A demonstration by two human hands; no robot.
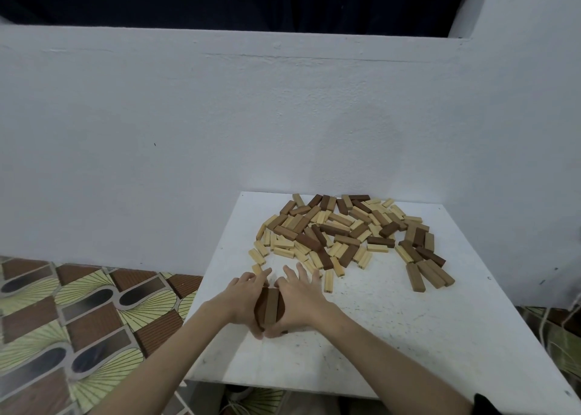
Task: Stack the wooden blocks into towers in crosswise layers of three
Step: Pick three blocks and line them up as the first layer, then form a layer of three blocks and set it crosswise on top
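Three brown wooden blocks (271, 307) lie side by side on the white table (408, 336), near its left front part. My left hand (243, 301) presses against their left side and my right hand (301, 304) against their right side, fingers fairly straight and pointing away from me. Both thumbs meet at the near ends of the blocks. A large loose pile of wooden blocks (342, 235), pale, mid-brown and dark brown, is spread over the far half of the table.
The table stands against a white wall (220, 131). Its left edge drops to a patterned tiled floor (78, 320). A few blocks (427, 276) lie apart at the pile's right. Cords hang at the right edge of the view.
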